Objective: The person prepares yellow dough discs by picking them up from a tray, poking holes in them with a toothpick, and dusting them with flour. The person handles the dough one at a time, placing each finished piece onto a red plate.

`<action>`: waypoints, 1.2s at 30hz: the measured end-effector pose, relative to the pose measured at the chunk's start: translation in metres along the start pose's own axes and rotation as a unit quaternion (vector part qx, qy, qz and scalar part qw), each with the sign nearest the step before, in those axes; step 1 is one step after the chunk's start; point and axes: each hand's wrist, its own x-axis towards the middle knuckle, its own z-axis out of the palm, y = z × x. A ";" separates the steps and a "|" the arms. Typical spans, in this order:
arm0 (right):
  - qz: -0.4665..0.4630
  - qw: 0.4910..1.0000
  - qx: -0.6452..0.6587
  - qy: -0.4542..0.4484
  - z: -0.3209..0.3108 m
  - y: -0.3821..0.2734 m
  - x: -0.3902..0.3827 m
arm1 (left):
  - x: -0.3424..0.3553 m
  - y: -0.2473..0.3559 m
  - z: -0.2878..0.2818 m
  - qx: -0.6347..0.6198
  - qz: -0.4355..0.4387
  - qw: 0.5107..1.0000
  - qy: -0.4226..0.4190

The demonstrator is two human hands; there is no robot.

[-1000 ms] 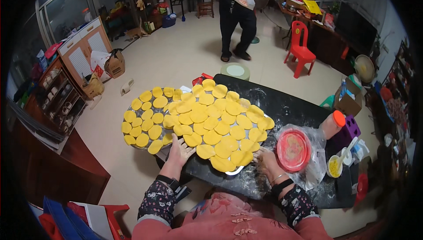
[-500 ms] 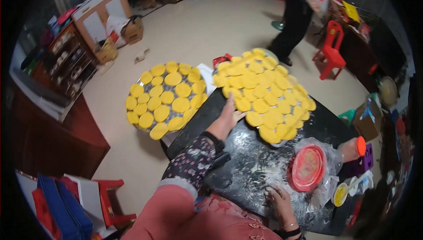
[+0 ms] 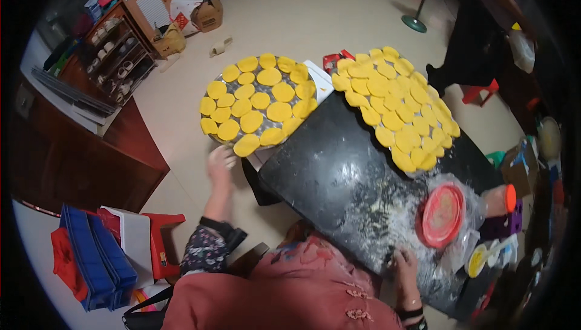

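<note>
Yellow flat dough rounds cover a round metal tray (image 3: 200, 109) on the left. Close by its near-left edge is my left hand (image 3: 221, 163), fingers slightly bent and apart; whether they touch the rim I cannot tell. More dough rounds (image 3: 396, 103) overlap on a second tray, mostly hidden beneath them, on the far side of the black table (image 3: 321, 142). My right hand (image 3: 405, 272) hangs over the table's floury near side, its fingers loosely curled with a gap at the thumb and nothing visible in them. Just beyond it lies a red dish (image 3: 443, 215) dusted with flour, on clear plastic.
Right of the dish stand a jar with an orange lid (image 3: 501, 200) and a small bowl of yellow food (image 3: 477, 261). A person in dark clothes (image 3: 475, 45) is at the far right, near a red stool (image 3: 480, 91). Folded blue crates (image 3: 100, 260) lean at lower left.
My left hand has left the far tray's edge and moved left to the round tray. The far tray sits farther from me. The person behind has moved right, and the view has shifted.
</note>
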 end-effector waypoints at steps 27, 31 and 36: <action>-0.335 0.799 -0.459 0.196 -0.092 0.085 -0.072 | -0.030 0.029 -0.067 0.013 -0.216 0.976 -0.024; -0.287 0.825 -0.420 0.246 -0.077 0.086 -0.113 | -0.029 0.011 -0.073 0.305 0.214 0.893 -0.253; -0.236 0.824 -0.435 0.276 -0.061 0.077 -0.139 | 0.032 -0.027 -0.082 0.431 0.254 0.835 -0.229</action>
